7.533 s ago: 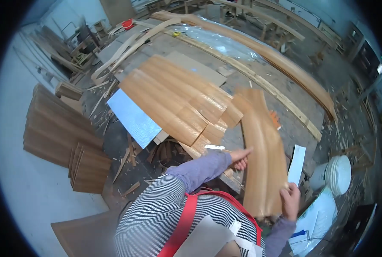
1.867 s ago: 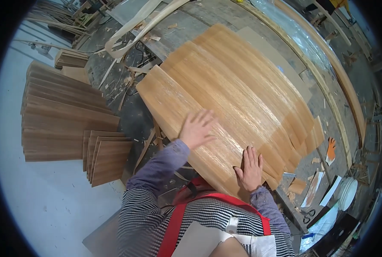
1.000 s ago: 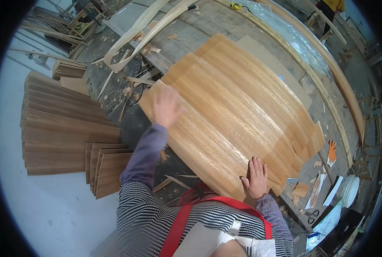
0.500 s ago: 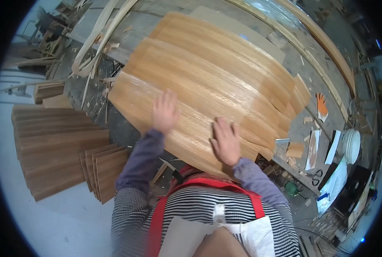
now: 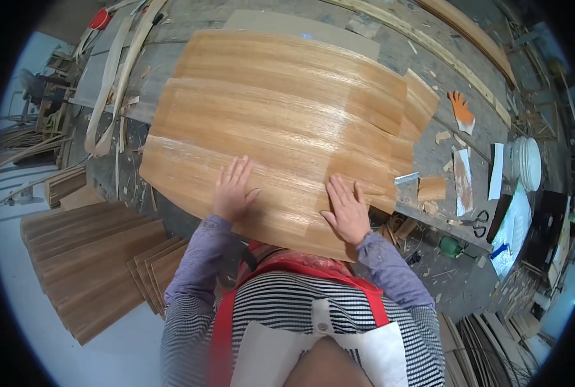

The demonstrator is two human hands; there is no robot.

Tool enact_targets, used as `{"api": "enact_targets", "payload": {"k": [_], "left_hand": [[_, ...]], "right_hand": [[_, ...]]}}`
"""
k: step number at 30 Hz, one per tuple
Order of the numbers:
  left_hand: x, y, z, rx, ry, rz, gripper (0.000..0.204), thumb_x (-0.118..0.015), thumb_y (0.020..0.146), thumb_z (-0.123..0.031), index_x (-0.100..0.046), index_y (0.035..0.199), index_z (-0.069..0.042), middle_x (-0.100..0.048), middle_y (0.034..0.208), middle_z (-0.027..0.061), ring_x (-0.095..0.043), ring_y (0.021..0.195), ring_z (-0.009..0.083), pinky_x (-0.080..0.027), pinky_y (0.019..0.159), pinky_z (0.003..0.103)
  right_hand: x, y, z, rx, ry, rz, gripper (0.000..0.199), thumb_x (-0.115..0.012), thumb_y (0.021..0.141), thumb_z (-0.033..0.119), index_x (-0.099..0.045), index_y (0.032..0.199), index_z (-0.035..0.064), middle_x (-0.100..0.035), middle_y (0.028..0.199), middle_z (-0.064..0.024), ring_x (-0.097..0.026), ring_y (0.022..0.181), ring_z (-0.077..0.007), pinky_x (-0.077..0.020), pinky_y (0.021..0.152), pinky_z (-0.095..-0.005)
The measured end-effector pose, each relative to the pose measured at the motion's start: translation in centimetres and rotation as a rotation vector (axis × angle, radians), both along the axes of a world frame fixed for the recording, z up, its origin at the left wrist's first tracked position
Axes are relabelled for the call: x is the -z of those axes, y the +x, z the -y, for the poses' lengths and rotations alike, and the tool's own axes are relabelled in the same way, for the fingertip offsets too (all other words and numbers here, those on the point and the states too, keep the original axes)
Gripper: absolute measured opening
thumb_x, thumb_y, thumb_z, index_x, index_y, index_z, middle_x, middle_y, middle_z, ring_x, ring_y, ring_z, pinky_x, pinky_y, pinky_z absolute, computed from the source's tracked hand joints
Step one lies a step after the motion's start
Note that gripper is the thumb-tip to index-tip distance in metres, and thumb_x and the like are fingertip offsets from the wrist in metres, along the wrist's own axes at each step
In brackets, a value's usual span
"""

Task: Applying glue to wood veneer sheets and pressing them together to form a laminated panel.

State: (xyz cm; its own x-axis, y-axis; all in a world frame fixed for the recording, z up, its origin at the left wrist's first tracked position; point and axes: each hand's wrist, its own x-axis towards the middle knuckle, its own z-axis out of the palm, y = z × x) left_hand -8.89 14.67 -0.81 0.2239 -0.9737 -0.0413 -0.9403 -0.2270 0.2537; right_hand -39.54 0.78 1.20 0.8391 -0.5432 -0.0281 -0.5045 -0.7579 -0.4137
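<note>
Large thin sheets of wood veneer (image 5: 274,129) lie overlapped on the workbench in front of me, brown with long pale grain and a shine across the middle. On the near left part of the top sheet rests my left hand (image 5: 234,190), palm down with fingers stretched out. My right hand (image 5: 348,208) lies flat on the same sheet near its front right edge, thumb spread. Neither hand holds anything. A smaller veneer piece (image 5: 420,106) sticks out at the right of the sheets. Beneath their far edge shows a grey-beige board (image 5: 300,24).
An orange and white glove (image 5: 460,111), scissors (image 5: 478,224) and a stack of white lids or plates (image 5: 526,164) are on the right. More veneer sheets (image 5: 94,258) stand at the lower left. Pale strips (image 5: 110,84) lie far left; a long timber (image 5: 436,64) runs along the back.
The view has shifted, so the sheets sit further left in it. My left hand, blurred before, now lies still and flat, lower on the veneer. The right hand stays flat near the front edge.
</note>
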Motion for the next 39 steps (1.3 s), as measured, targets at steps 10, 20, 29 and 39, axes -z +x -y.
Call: {"api": "enact_targets", "payload": {"k": [10, 20, 29, 39], "left_hand": [[1.3, 22.5, -4.1, -0.118, -0.029, 0.21, 0.071, -0.063, 0.087, -0.04, -0.038, 0.148, -0.012, -0.035, 0.155, 0.008, -0.029, 0.144, 0.0296, -0.023, 0.114, 0.055], [6.1, 40.1, -3.5, -0.779, -0.254, -0.698, 0.058, -0.066, 0.09, -0.029, -0.049, 0.136, 0.002, -0.063, 0.123, 0.0179, -0.061, 0.109, 0.0249, -0.046, 0.094, 0.037], [3.8, 41.7, 0.0, -0.834, -0.295, -1.224, 0.033, -0.077, 0.077, -0.01, -0.061, 0.104, -0.002, -0.067, 0.089, 0.0085, -0.065, 0.078, 0.0181, -0.05, 0.068, 0.029], [2.3, 42.6, 4.3, -1.002, -0.172, -1.374, 0.013, -0.07, 0.079, -0.009, -0.06, 0.087, -0.008, -0.065, 0.074, 0.0061, -0.065, 0.06, 0.0177, -0.047, 0.051, 0.028]], "right_hand": [[0.5, 2.1, -2.2, 0.255, -0.081, -0.073, 0.054, -0.065, 0.085, 0.021, -0.052, 0.135, 0.0052, -0.047, 0.144, -0.0168, -0.04, 0.138, -0.0307, -0.0236, 0.114, -0.0511], [0.2, 7.8, -1.9, 0.392, -0.341, -0.063, 0.027, -0.062, 0.077, 0.004, -0.062, 0.104, 0.0068, -0.061, 0.115, -0.0109, -0.056, 0.109, -0.0306, -0.0369, 0.1, -0.0461], [-0.2, 7.7, -1.5, 0.321, -0.397, -0.104, 0.016, -0.062, 0.076, 0.003, -0.06, 0.091, 0.0071, -0.062, 0.103, -0.0081, -0.056, 0.099, -0.0299, -0.038, 0.095, -0.0436], [-4.1, 11.4, -2.0, 0.345, -0.272, -0.076, 0.023, -0.067, 0.076, 0.009, -0.061, 0.098, 0.0071, -0.061, 0.105, -0.011, -0.056, 0.102, -0.0304, -0.0378, 0.096, -0.0452]]}}
